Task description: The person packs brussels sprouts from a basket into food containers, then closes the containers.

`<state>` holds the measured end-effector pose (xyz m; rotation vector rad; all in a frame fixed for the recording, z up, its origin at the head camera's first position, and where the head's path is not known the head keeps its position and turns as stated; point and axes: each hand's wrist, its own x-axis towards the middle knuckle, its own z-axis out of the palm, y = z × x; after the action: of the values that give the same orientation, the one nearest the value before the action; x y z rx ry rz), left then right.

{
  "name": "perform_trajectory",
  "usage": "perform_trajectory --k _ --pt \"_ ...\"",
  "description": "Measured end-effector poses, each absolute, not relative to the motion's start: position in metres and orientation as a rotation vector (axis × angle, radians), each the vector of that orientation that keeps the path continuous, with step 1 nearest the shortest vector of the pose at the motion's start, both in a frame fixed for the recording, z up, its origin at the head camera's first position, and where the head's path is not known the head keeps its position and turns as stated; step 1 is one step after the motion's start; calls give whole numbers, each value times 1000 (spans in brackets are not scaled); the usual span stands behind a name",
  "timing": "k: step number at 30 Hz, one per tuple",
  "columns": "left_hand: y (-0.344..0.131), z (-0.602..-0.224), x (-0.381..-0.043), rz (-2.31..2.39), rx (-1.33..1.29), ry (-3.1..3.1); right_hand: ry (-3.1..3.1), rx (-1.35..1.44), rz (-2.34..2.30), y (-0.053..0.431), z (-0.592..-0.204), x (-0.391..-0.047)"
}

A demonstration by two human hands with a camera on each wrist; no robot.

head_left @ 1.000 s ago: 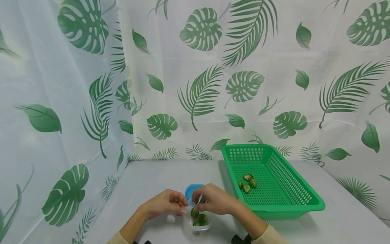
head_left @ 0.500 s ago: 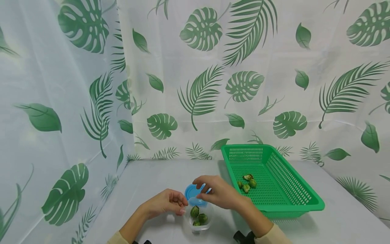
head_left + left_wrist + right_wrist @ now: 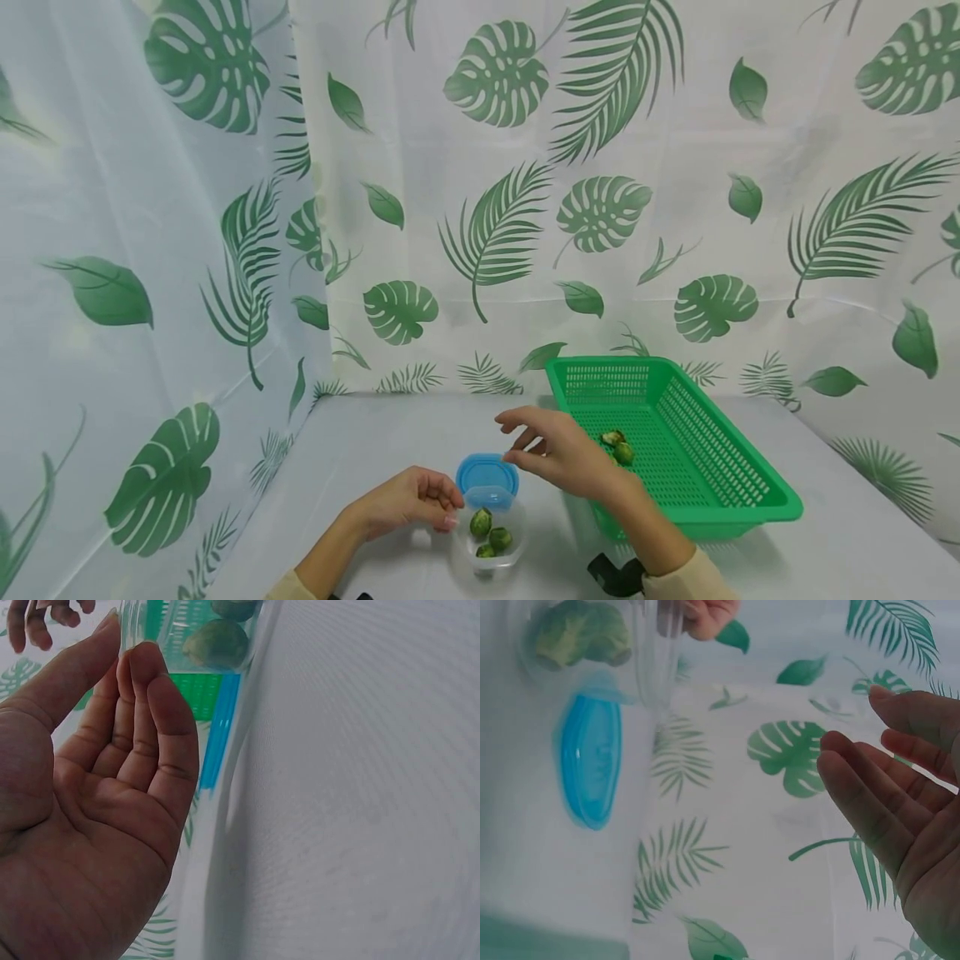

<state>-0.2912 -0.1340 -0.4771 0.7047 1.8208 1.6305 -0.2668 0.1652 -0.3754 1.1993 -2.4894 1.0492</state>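
White leafy sheeting [image 3: 517,342] backs pale table [image 3: 397,429]; left grip [image 3: 408,502] pinches tub [image 3: 497,565], right grip [image 3: 561,450] released.

Jungle-print sheets [image 3: 420,250] round a plain white surface [image 3: 405,429], pretty much the whole backdrop here.
The back one's whitish with green split-leaf shapes [image 3: 498,73], feathery palm fronds [image 3: 495,233] and small single leaves [image 3: 385,204] scattered all over, plus a faint crosswise crease [image 3: 465,300] low down. Same pattern on the left side sheet [image 3: 172,358], which meets it at a corner and looks a bit bluer, kinda rumpled too. More print runs down along the right edge. Light's soft and pale, can't tell where from.
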Motion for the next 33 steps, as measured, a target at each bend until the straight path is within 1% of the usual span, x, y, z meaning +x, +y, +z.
perform_trajectory --k 19,33 --pt "-132 -478 -291 1641 714 1814 -2487 1130 853 178 -339 -265" --pt "-135 -480 -292 1644 716 1817 -2498 1127 768 183 -324 -272"
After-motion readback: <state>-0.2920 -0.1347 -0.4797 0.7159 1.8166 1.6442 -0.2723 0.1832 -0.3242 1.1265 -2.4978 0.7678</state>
